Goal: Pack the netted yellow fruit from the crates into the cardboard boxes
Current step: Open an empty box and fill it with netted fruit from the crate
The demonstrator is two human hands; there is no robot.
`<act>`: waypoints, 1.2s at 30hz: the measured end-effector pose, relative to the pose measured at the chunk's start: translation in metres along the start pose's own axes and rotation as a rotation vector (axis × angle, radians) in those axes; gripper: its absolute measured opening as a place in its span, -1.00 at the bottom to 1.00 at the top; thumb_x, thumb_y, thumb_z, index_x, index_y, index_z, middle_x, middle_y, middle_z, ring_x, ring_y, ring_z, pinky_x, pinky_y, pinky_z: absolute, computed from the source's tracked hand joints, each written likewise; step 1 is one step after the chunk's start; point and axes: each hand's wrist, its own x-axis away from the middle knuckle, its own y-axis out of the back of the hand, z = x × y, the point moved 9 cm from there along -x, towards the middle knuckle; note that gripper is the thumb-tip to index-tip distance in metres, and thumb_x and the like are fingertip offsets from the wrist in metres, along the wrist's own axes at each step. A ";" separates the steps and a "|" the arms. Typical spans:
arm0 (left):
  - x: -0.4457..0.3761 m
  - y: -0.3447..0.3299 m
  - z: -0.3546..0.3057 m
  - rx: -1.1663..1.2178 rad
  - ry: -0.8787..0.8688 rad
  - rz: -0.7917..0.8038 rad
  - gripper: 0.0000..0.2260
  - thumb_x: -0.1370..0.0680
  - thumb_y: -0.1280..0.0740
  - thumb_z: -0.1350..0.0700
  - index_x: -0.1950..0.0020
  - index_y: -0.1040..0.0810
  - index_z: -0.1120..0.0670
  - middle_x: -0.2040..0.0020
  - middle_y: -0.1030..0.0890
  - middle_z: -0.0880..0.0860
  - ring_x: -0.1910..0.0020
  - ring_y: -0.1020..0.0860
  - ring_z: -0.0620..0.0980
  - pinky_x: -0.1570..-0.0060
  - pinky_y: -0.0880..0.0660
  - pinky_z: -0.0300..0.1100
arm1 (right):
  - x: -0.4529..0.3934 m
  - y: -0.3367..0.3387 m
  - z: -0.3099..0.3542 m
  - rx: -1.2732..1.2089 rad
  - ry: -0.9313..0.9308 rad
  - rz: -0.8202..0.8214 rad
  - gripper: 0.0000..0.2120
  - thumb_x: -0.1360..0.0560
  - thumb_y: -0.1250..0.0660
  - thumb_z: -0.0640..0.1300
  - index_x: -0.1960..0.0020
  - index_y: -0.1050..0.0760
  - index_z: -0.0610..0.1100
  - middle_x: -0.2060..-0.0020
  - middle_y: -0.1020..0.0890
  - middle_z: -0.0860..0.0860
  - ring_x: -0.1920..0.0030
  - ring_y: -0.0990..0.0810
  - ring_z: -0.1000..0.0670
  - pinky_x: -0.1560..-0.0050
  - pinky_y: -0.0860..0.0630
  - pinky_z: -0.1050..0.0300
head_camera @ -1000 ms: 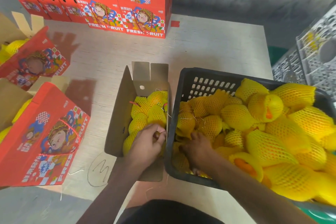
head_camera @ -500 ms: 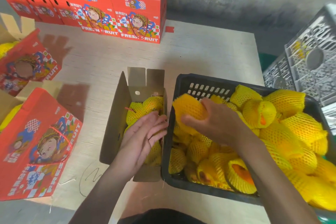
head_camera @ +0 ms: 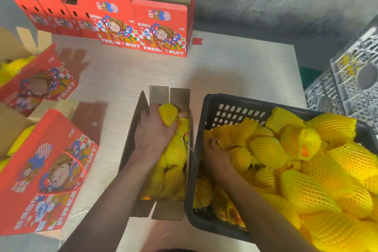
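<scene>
Left hand [head_camera: 152, 133] is inside the open brown cardboard box [head_camera: 133, 139], fingers curled round one yellow foam-netted fruit [head_camera: 168, 114] at the box's far end, more netted fruit packed below its wrist. Right hand [head_camera: 214, 154] is down in the black slotted plastic crate [head_camera: 206, 120] among the piled fruit; fingertips buried, grip unclear.

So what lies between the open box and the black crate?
Nothing in the head view: the open box stands against the black crate, wall to wall. The left hand holds a fruit in the box.
</scene>
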 end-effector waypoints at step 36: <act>0.005 -0.044 0.017 0.268 0.000 0.060 -0.81 -0.52 -0.52 0.04 0.06 -0.55 0.06 0.01 -0.62 0.04 0.03 -0.58 0.04 0.04 -0.39 -0.19 | 0.056 0.154 0.017 0.073 0.071 -0.361 -0.50 -0.63 -0.27 0.13 -0.51 -0.33 -0.02 -0.46 -0.41 -0.06 -0.46 -0.38 -0.13 -0.48 -0.30 -0.11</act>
